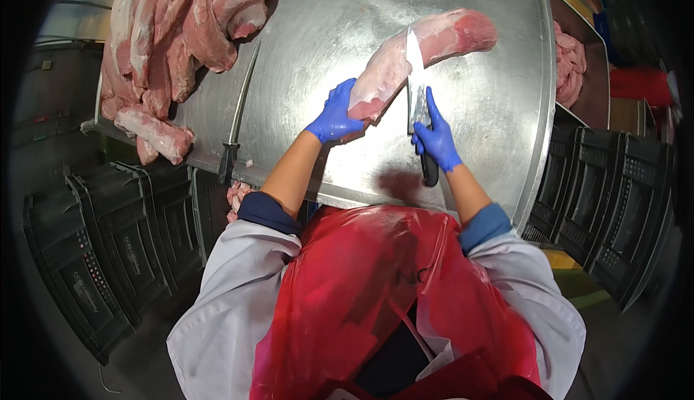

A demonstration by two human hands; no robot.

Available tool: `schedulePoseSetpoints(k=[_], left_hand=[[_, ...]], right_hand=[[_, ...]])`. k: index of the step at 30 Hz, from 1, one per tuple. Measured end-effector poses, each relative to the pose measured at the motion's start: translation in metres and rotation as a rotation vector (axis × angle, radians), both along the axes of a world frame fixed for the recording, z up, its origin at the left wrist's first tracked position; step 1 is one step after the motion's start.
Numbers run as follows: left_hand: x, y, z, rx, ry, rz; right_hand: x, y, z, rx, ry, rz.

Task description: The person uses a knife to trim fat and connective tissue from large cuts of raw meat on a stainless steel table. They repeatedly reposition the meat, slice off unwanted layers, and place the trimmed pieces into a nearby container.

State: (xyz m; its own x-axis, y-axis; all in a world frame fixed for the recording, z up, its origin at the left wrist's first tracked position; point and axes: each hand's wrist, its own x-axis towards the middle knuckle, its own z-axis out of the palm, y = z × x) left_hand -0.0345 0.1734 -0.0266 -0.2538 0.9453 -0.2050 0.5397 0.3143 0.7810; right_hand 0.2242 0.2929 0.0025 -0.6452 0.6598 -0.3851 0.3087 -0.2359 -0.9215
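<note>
While the left hand grasps the pork loin on the steel table by its near-left end, apparently for steadiness, the right hand holds a black-handled knife, tip over the meat.

Meat piece: pale pink, deeper red at one end. Gloves: blue. Knife handle: black. Apron: red. Table: silver-grey.
</note>
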Motion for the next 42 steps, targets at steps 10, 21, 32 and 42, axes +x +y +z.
schedulePoseSetpoints(k=[10, 21, 32, 42], left_hand=[[-0.005, 0.002, 0.002, 0.022, -0.029, 0.002], [-0.003, 0.002, 0.001, 0.056, -0.019, -0.006], [0.0, 0.005, 0.005, 0.092, -0.015, 0.018], [-0.003, 0.004, 0.016, 0.027, 0.036, -0.028]], right_hand=[[0.001, 0.006, 0.008, 0.138, -0.089, 0.039], [0.002, 0.02, -0.001, 0.142, -0.093, 0.094], [0.002, 0.013, 0.014, -0.055, -0.044, 0.098], [0.087, -0.042, -0.006, 0.069, 0.056, 0.212]])
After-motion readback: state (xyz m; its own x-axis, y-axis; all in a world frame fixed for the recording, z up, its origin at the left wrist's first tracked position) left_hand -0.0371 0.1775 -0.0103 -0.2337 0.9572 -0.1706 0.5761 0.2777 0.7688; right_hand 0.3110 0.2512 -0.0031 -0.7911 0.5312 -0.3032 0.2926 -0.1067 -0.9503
